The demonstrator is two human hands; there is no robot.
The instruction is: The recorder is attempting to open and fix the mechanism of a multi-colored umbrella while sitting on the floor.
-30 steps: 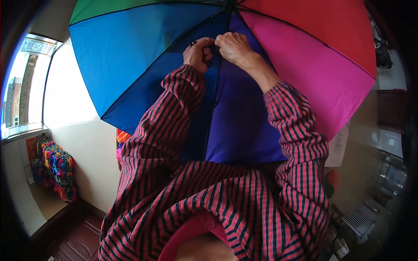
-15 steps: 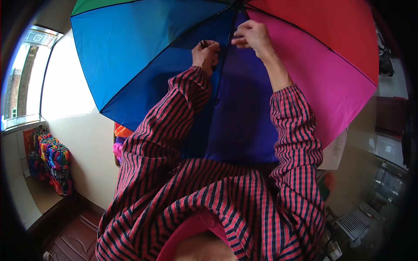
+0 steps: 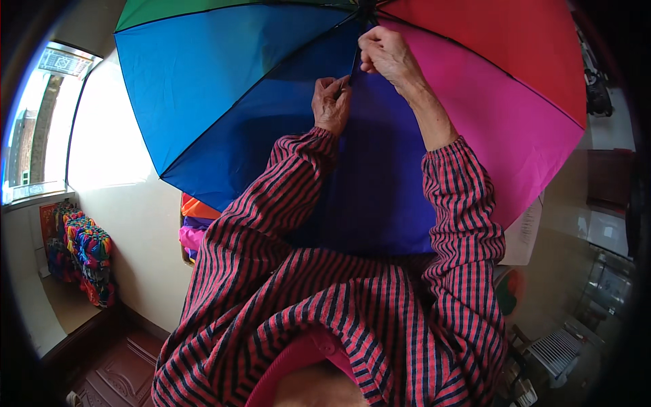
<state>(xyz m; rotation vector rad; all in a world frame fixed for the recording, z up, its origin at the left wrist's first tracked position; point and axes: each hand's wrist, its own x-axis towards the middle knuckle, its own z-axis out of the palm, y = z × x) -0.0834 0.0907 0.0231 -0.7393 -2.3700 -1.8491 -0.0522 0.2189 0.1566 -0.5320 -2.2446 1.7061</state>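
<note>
A rainbow-coloured umbrella [image 3: 210, 74] is spread open before me with its inner side, dark ribs and hub [image 3: 367, 8] showing. My left hand [image 3: 331, 105] is closed, its thumb and forefinger pinching the dark rib between the blue and purple panels. Just above and to the right, my right hand [image 3: 392, 57] is closed in a pinch beside the same rib, close to the hub. Whatever lies between its fingertips is too small or hidden to make out. Striped sleeves cover both my forearms.
Folded bright cloth [image 3: 196, 227] sticks out beneath the umbrella's left edge. Further left, a multicoloured bundle [image 3: 88, 251] stands by the window wall. At right are a printed paper sheet [image 3: 523, 234] and a slatted metal rack or seat [image 3: 557, 349]. A dark red door panel [image 3: 112, 370] lies lower left.
My left hand has moved right, from over the blue panel onto the rib. My right hand has shifted slightly up and left, its fingers curling closer together.
</note>
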